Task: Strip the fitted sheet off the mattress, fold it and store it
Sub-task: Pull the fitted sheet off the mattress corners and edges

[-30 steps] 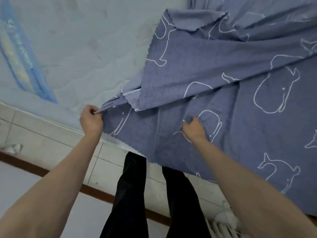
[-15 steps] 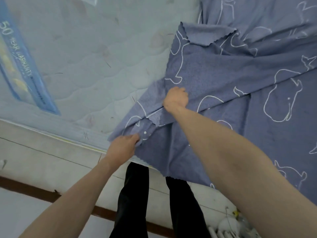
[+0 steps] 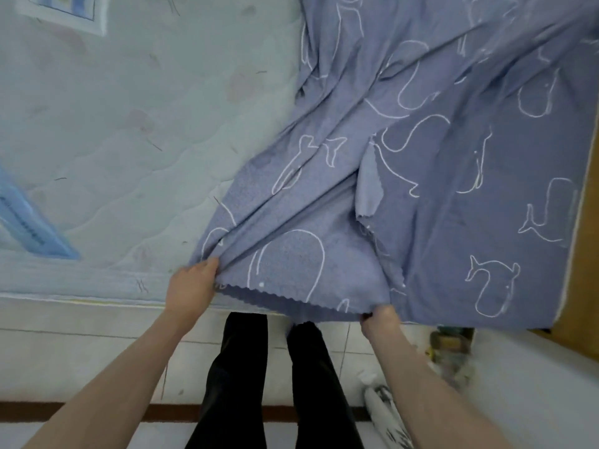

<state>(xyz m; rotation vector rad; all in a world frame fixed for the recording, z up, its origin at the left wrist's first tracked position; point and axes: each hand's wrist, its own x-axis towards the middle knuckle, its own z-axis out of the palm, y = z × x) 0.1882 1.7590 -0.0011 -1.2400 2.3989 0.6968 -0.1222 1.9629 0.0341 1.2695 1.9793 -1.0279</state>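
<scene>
- Fitted sheet [image 3: 421, 176], blue-grey with white whale outlines, lies bunched over the right half of the mattress [image 3: 129, 124]; its scalloped hem hangs over the near edge of the bed.
- Left hand [image 3: 191, 290] grips a gathered fold at the sheet's left edge, fingers curled round the cloth.
- Right hand [image 3: 379, 320] grips the hem lower down at the near edge, fingers curled under the cloth and mostly hidden.
- Left half of the mattress is bare: pale quilted ticking with faint stains, a blue label strip [image 3: 29, 222] near its left edge and a framed label [image 3: 64, 11] at the top.
- Between the bed and the person's dark trouser legs [image 3: 269, 384] runs a narrow strip of pale tiled floor [image 3: 81, 361] crossed by a brown band.
- White object [image 3: 385, 413], blurred, lies on the floor beside the right leg, with some clutter [image 3: 450, 348] just beyond it.
- Wooden board [image 3: 586, 254] borders the bed's right side.
</scene>
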